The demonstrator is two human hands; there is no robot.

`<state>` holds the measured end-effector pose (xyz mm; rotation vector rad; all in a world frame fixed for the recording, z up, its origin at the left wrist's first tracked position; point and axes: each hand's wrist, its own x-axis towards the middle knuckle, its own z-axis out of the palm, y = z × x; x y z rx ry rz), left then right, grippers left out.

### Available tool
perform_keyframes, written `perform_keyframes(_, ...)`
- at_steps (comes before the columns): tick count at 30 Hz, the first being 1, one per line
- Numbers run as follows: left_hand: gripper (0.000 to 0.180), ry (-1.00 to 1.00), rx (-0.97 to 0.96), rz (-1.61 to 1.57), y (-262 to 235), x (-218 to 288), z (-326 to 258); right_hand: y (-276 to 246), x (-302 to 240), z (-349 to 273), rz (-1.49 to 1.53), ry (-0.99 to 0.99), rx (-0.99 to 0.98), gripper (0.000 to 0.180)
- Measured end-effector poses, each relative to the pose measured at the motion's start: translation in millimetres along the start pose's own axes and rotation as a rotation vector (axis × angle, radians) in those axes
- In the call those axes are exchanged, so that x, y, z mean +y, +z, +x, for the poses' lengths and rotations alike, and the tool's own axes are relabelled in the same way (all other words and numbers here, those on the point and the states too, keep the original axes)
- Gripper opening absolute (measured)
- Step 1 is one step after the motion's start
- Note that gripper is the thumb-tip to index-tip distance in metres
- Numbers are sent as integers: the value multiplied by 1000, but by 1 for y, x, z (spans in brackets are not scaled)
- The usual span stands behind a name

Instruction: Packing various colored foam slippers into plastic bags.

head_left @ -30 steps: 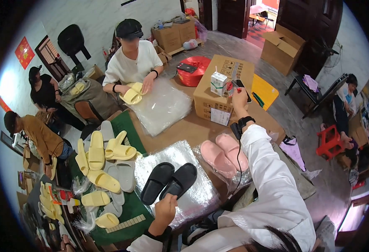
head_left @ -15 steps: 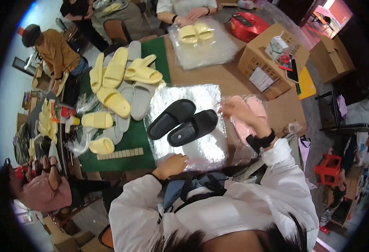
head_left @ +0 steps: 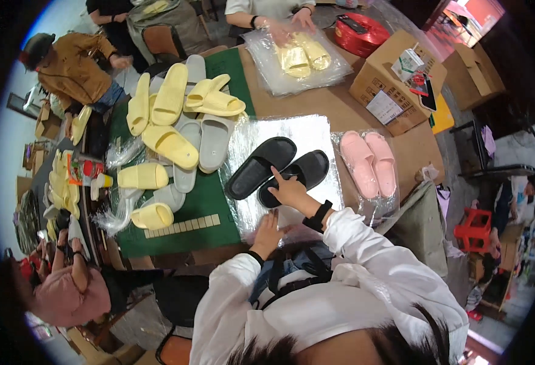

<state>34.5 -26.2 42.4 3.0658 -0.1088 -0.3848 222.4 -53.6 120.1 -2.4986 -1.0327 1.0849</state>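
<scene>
A pair of black slide slippers [head_left: 261, 167] lies on a stack of shiny clear plastic bags [head_left: 309, 129] in front of me. My right hand [head_left: 290, 190], its fingers apart, reaches over the heel part of the right black slipper, with the index finger stretched toward the left one. It appears to touch the slippers without gripping them. On the near edge of the bag stack rests my left hand [head_left: 268, 235], fingers stretched out and holding nothing. Pink slippers [head_left: 369, 164] in a clear bag lie to the right of the stack.
Yellow slippers [head_left: 170, 146] and grey slippers [head_left: 214, 143] are heaped on a green mat [head_left: 218, 198] at the left. A cardboard box [head_left: 371, 79] stands at the back right, beside a red round object [head_left: 360, 39]. Across the table another person handles yellow slippers [head_left: 304, 55] on clear bags.
My right hand has moved left from the pink slippers to the black pair. My left hand has shifted slightly right along the bag edge. Across the table, the other person's yellow slippers have turned and moved nearer.
</scene>
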Motion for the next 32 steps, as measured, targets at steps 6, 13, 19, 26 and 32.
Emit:
perform_keyframes(6,47,200,-85,40,2,-5,12,21,-14,34,-121,230,234,61)
perform_keyframes(13,44,232,-249,-69,11,-26,16,25,-26,46,-48,436,377,52)
perform_keyframes(19,47,-140,-660,-720,-26,-31,22,11,2,-7,-53,213,750,36)
perform_keyframes(26,54,337,-206,-4,14,-38,-4,39,51,-74,81,61,646,32)
perform_keyframes(32,57,324,-72,-144,13,-47,-8,69,52,-44,105,247,301,46)
